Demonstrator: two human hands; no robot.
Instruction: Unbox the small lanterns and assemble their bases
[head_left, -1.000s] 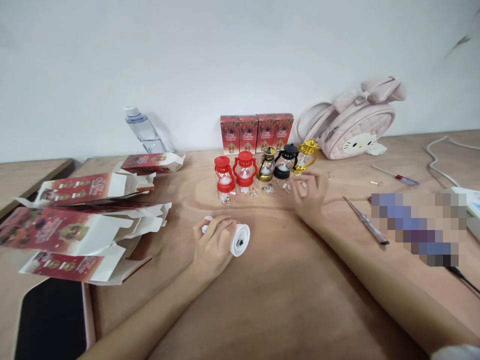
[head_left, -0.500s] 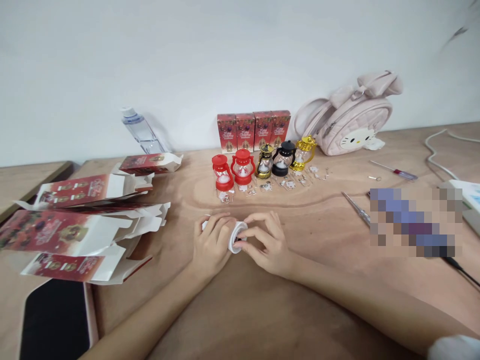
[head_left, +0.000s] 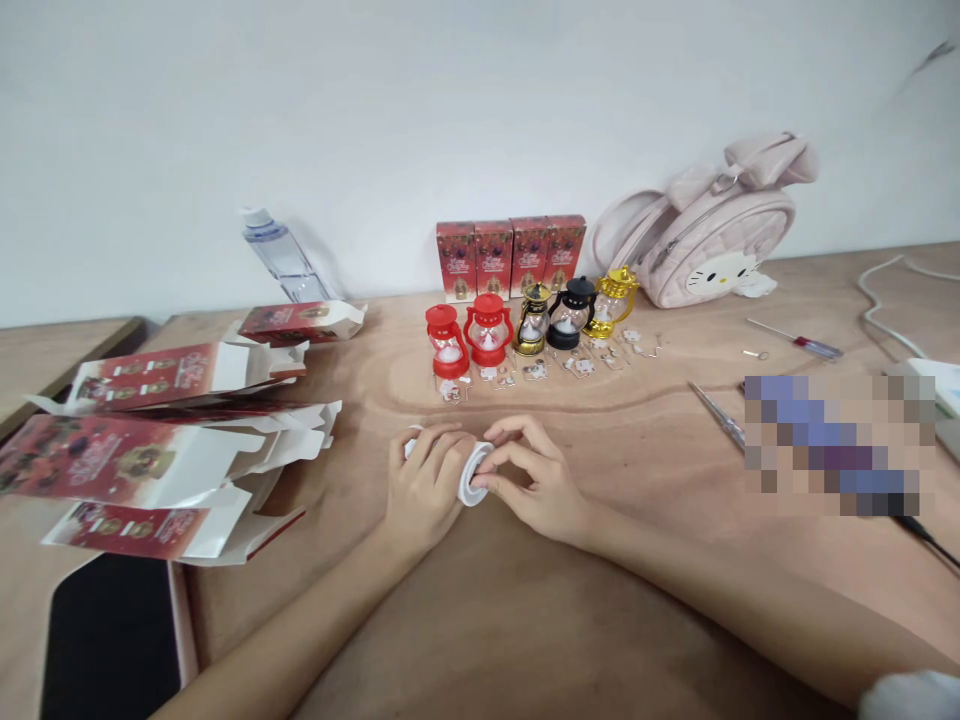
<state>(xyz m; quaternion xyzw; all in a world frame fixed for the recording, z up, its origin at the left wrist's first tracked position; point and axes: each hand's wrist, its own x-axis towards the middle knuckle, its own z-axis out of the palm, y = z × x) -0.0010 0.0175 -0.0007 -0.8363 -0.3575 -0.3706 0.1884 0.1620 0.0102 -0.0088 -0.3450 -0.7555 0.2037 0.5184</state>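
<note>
My left hand [head_left: 429, 480] is wrapped round a white mini lantern [head_left: 474, 478], lying on its side. Its round, rimmed base faces right, and a white end shows past my fingers on the left; the middle is covered. At the base, my right hand [head_left: 534, 480] pinches thumb and forefinger together inside the rim. Whatever those fingertips hold, if anything, is hidden. Beyond my hands stands a row of small lanterns: two red lanterns [head_left: 489, 332], a black-and-gold lantern [head_left: 533, 322], a black lantern [head_left: 571, 315] and a gold lantern [head_left: 613, 303]. Small metal pieces [head_left: 536, 371] lie before them.
Red printed boxes [head_left: 493, 262] stand against the wall. Flattened cartons [head_left: 127, 460] and a phone [head_left: 112, 640] lie left, near a leaning bottle [head_left: 281, 258]. On the right are a pink bag [head_left: 739, 240], a screwdriver [head_left: 806, 344], a pointed tool [head_left: 716, 415] and a blurred-out object [head_left: 825, 445].
My right fingertips have closed in on the lantern's base, where a dark spot showed between them before. My left hand keeps its hold. The view has shifted slightly.
</note>
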